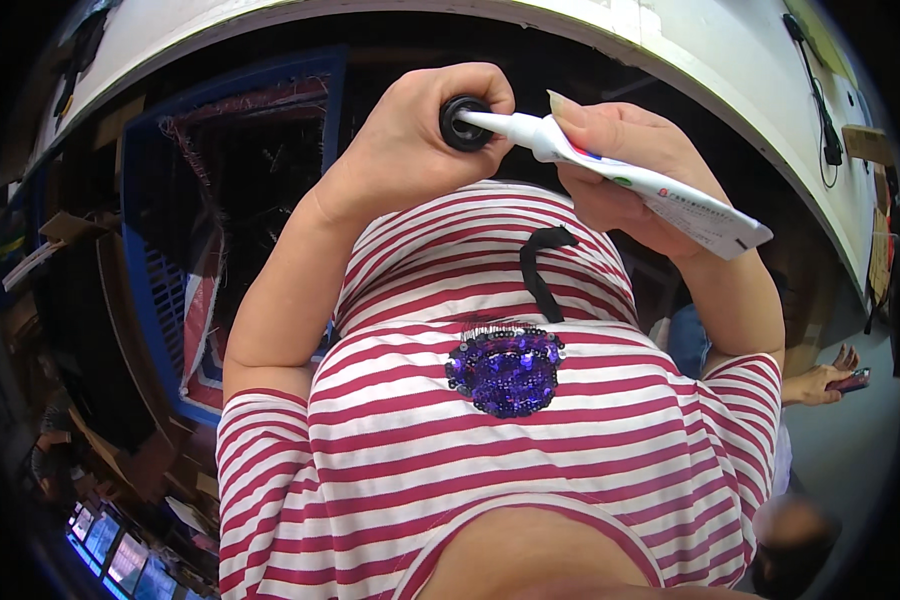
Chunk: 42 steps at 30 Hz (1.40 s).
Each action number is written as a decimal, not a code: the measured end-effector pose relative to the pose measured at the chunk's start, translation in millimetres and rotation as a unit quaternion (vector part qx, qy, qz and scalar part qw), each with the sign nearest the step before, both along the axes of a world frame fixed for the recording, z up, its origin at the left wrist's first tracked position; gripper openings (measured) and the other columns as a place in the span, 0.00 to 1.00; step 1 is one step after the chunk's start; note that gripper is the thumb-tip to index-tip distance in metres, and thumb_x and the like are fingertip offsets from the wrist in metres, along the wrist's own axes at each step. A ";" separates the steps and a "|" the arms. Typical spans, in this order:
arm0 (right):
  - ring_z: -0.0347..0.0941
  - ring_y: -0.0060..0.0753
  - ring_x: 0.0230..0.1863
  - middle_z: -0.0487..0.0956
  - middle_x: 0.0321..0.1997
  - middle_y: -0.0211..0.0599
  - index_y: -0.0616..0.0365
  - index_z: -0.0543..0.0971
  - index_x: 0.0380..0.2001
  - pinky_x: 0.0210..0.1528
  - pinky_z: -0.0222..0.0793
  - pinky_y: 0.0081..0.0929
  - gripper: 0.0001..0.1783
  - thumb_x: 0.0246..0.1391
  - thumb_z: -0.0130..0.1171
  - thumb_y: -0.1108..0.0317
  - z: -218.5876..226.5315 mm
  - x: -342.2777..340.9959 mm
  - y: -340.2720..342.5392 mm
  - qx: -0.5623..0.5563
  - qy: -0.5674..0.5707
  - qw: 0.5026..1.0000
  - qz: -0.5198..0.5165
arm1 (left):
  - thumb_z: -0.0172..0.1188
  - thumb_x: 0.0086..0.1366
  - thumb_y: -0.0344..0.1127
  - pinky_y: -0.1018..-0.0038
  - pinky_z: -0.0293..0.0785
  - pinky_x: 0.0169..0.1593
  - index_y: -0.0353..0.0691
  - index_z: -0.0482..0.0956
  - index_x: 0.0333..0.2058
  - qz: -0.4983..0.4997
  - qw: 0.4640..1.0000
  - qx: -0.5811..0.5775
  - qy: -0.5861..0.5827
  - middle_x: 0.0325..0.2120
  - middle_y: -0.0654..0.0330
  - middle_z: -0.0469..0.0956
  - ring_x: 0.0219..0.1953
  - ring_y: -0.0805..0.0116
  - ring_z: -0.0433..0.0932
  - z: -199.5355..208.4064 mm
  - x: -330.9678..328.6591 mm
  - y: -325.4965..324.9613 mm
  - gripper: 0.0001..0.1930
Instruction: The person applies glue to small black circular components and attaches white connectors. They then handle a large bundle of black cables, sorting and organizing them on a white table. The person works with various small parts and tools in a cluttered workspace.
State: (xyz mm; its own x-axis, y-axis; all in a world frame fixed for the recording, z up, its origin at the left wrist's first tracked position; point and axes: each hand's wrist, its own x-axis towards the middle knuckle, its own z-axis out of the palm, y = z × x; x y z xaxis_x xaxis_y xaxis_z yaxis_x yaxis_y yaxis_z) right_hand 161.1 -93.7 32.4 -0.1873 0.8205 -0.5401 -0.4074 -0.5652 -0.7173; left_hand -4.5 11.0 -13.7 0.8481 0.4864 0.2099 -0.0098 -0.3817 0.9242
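My left hand (410,145) is closed around a black round piece with a hollow end (462,124); the rest of that piece is hidden in my fist. Held in my right hand (630,160) is a white squeeze tube (705,212) with a long tapered nozzle, the thumb on top and the fingers beneath. The nozzle tip reaches the opening of the black piece; how deep it sits I cannot tell. Both hands are raised in front of my striped shirt (490,440).
A white tabletop (610,14) curves across the far side, with a black cabled item (830,140) at its right. To the left stands a blue plastic crate (150,250) lined with a frayed woven sack. Another person's hand (815,384) holds a small dark object at the right.
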 end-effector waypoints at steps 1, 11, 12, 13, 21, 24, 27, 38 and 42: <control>0.58 0.10 0.10 0.69 0.12 0.25 0.62 0.77 0.23 0.12 0.49 0.11 0.19 0.55 0.52 0.56 3.7 -3.7 1.3 0.021 -0.050 0.999 0.003 | 0.59 0.46 0.26 0.81 0.60 0.25 0.37 0.70 0.23 0.001 1.000 0.000 -0.005 0.15 0.62 0.66 0.19 0.75 0.63 0.6 0.2 -0.3 0.07; 0.64 0.09 0.13 0.73 0.15 0.26 0.59 0.80 0.25 0.16 0.54 0.08 0.19 0.53 0.53 0.53 7.8 -2.0 3.7 0.110 -0.226 0.962 0.107 | 0.62 0.43 0.27 0.84 0.59 0.27 0.39 0.67 0.22 0.002 0.998 -0.043 0.055 0.18 0.69 0.66 0.22 0.82 0.63 -2.7 -1.1 4.8 0.11; 0.64 0.10 0.13 0.73 0.15 0.25 0.58 0.80 0.24 0.16 0.54 0.09 0.19 0.52 0.54 0.52 6.9 -1.6 6.1 0.092 -0.215 0.968 0.094 | 0.62 0.42 0.27 0.84 0.59 0.27 0.39 0.67 0.22 0.003 0.998 -0.042 0.052 0.18 0.69 0.66 0.23 0.82 0.63 -1.8 0.0 3.6 0.11; 0.64 0.10 0.13 0.73 0.15 0.25 0.59 0.80 0.24 0.16 0.54 0.09 0.19 0.52 0.54 0.52 6.5 0.2 7.2 0.082 -0.196 0.973 0.092 | 0.62 0.42 0.26 0.84 0.59 0.27 0.39 0.67 0.22 0.004 0.998 -0.041 0.049 0.18 0.69 0.66 0.23 0.82 0.63 -1.0 0.7 2.9 0.11; 0.58 0.09 0.10 0.69 0.12 0.25 0.63 0.77 0.26 0.10 0.45 0.07 0.18 0.52 0.55 0.55 1.6 11.4 9.5 0.014 -0.049 0.998 0.039 | 0.61 0.43 0.25 0.84 0.60 0.28 0.38 0.66 0.22 0.015 0.997 -0.042 0.065 0.19 0.69 0.67 0.23 0.82 0.63 4.4 4.5 6.3 0.11; 0.49 0.09 0.08 0.63 0.10 0.21 0.62 0.76 0.24 0.09 0.40 0.11 0.18 0.55 0.52 0.56 7.0 19.4 11.0 0.010 0.040 0.998 0.042 | 0.64 0.44 0.26 0.83 0.60 0.25 0.38 0.67 0.22 0.033 0.992 -0.108 0.058 0.17 0.69 0.66 0.21 0.82 0.64 4.9 9.3 10.7 0.11; 0.52 0.11 0.09 0.64 0.10 0.22 0.61 0.76 0.26 0.11 0.43 0.12 0.17 0.56 0.50 0.57 7.6 36.5 14.0 0.085 0.082 0.993 0.005 | 0.67 0.43 0.27 0.83 0.65 0.27 0.37 0.67 0.23 0.012 0.977 -0.210 0.024 0.18 0.67 0.68 0.22 0.81 0.67 13.3 16.0 14.0 0.14; 0.59 0.16 0.22 0.68 0.18 0.24 0.61 0.75 0.24 0.27 0.58 0.16 0.17 0.55 0.50 0.57 2.6 163.9 107.6 0.228 -0.571 0.779 -0.122 | 0.64 0.48 0.42 0.84 0.59 0.24 0.36 0.70 0.38 -0.042 0.956 -0.286 -0.040 0.23 0.63 0.70 0.23 0.78 0.66 -19.5 7.2 17.3 0.21; 0.73 0.43 0.34 0.77 0.29 0.44 0.58 0.78 0.31 0.38 0.65 0.32 0.19 0.50 0.51 0.52 -5.5 186.6 137.8 0.206 -0.661 0.714 -0.103 | 0.66 0.48 0.43 0.85 0.58 0.26 0.36 0.70 0.41 -0.025 0.961 -0.265 -0.071 0.25 0.63 0.69 0.25 0.79 0.65 -16.8 2.9 14.3 0.25</control>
State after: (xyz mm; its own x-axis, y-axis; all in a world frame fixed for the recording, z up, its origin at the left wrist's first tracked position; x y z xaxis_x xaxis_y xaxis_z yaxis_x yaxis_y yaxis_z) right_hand 347.6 44.1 26.9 0.4104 0.8973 0.1626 0.7360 -0.2206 -0.6400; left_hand -1.6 25.4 -30.4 0.8546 0.5160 0.0585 -0.1558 0.1474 0.9767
